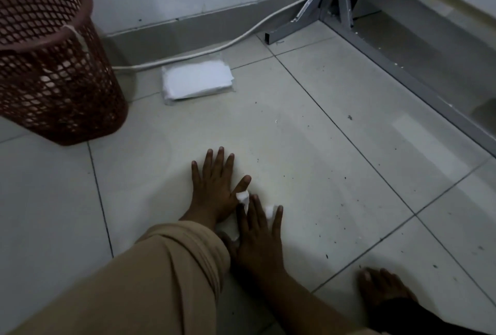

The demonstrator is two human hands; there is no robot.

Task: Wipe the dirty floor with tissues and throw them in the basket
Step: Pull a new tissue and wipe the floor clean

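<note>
my left hand [214, 187] lies flat on the pale tiled floor [335, 146], palm down, fingers straight and slightly spread, pointing away from me toward the wall. the thumb sticks out to the right and touches a bit of white tissue [242, 197]. a rolled tan sleeve [171, 259] covers that forearm down to the wrist.

my right hand [259, 238] is also pressed palm down, just behind and to the right of the left one, its fingertips reaching up to the left thumb. its fingers are stretched out, not curled, and the tissue is pinned under them against the tile; white shows between the fingers and by the base of the thumb. the bare forearm runs back toward the lower right.

small dark specks are scattered over the tiles to the right of both hands. my bare foot [381, 289] rests on the floor at the lower right.

the red mesh basket [53, 66] stands at the upper left, well apart from my hands. a pack of white tissues [197, 79] lies just right of it, near the wall, with a white cable [228, 42] running behind. a grey metal frame [402, 66] sits at the upper right.
</note>
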